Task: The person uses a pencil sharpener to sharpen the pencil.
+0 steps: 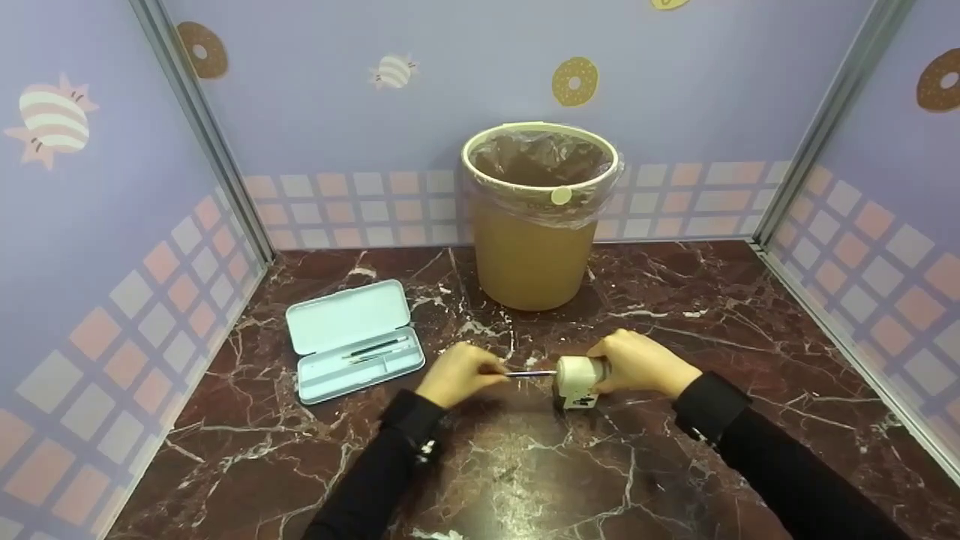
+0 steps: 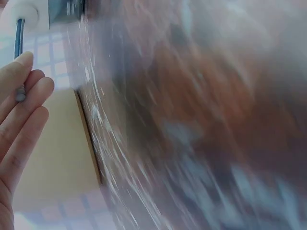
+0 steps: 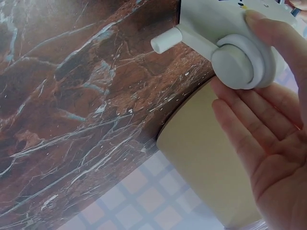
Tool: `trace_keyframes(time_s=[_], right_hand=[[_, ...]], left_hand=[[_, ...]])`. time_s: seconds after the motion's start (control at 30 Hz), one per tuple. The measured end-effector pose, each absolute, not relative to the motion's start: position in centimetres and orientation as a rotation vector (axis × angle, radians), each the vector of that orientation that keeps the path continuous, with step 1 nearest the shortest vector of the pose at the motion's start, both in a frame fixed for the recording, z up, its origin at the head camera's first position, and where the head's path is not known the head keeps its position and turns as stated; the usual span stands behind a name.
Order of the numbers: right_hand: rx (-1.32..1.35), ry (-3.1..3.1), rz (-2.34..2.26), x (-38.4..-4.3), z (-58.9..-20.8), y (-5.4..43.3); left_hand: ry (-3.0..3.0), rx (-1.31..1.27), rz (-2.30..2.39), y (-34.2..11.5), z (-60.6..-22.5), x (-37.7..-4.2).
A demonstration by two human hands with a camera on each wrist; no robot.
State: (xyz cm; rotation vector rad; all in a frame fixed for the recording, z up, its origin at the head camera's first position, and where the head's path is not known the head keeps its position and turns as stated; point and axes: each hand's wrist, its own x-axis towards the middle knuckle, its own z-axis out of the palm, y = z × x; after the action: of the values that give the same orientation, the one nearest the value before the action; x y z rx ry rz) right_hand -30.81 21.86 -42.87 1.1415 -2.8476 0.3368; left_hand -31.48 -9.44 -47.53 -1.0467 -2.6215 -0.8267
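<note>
Pencil [image 1: 531, 373], pinched near one end in the left grip [image 1: 463, 373], meets the sharpener [image 1: 577, 379] the right grip [image 1: 637, 363] clasps.

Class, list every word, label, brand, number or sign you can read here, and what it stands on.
No text can be read in any view.
Bin: faint marks near its top, too small and blurred to read.
Sharpener: small dark print, too small to tell if it includes lettering.

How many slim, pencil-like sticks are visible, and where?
3 at least: one dark stick in the left grip, reaching the white, boxy device; another dark one and a paler one in the open, light-blue, rectangular case. More may be hidden there.
</note>
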Motion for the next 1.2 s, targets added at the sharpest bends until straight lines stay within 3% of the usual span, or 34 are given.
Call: trace_keyframes(time_s=[0.2,0.5,1.2], right_hand=[[1.134,-2.841,0.363,-30.7,-43.0,21.2],[1.124,-2.837,0.371,-30.7,-43.0,21.3],[1.14,-2.791,0.335,-30.7,-43.2,21.6]], left_hand=[[-2.617,-0.973,-0.913,-11.9,-48.0,-30.7],[-2.578,-0.877,-1.153,-11.5,-48.2,-30.5],[-2.288,-0.551,-1.849,-4.8,-47.1,-29.0]])
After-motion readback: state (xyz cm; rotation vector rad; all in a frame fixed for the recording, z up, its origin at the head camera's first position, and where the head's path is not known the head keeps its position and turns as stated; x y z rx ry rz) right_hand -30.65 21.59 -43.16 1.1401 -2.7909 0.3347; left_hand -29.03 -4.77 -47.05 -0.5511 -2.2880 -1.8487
